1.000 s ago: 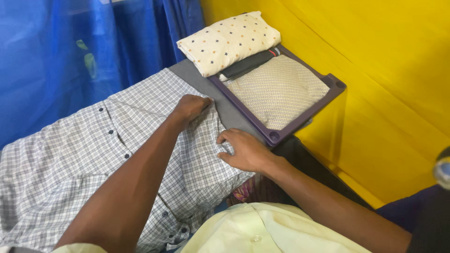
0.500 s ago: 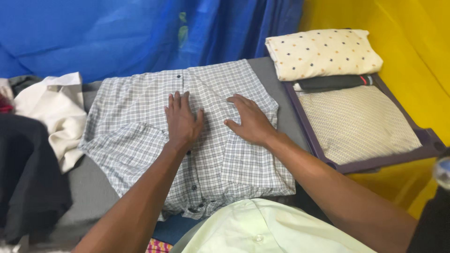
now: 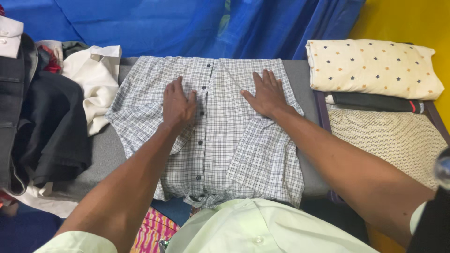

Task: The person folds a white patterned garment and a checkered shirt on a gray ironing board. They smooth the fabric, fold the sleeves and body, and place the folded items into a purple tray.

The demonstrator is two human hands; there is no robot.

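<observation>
Both hands have slid apart since half a second ago, when they lay close together at the middle of the garment; they now press flat on either side of its button line. Nearest the camera, the person's pale green shirt front [image 3: 243,229] fills the lower edge. Just beyond it, the grey-and-white checked button-up shirt [image 3: 220,154] lies spread face up on the grey padded bench [image 3: 101,157], its hem hanging over the near edge. The left hand [image 3: 178,105] rests palm down on the left chest panel, fingers together, its grip open and holding nothing. The right hand [image 3: 268,93] lies flat on the right panel, fingers spread, likewise grasping nothing. To the left, a heap of dark garments [image 3: 47,126] and a crumpled cream cloth [image 3: 96,79] sit beside the shirt. To the right lies a beige dotted pad in a purple frame [image 3: 398,140], with a folded cream cloth with small star prints [image 3: 370,68] at its far end. A blue curtain [image 3: 187,26] hangs behind; a yellow wall [image 3: 408,21] stands at far right.
</observation>
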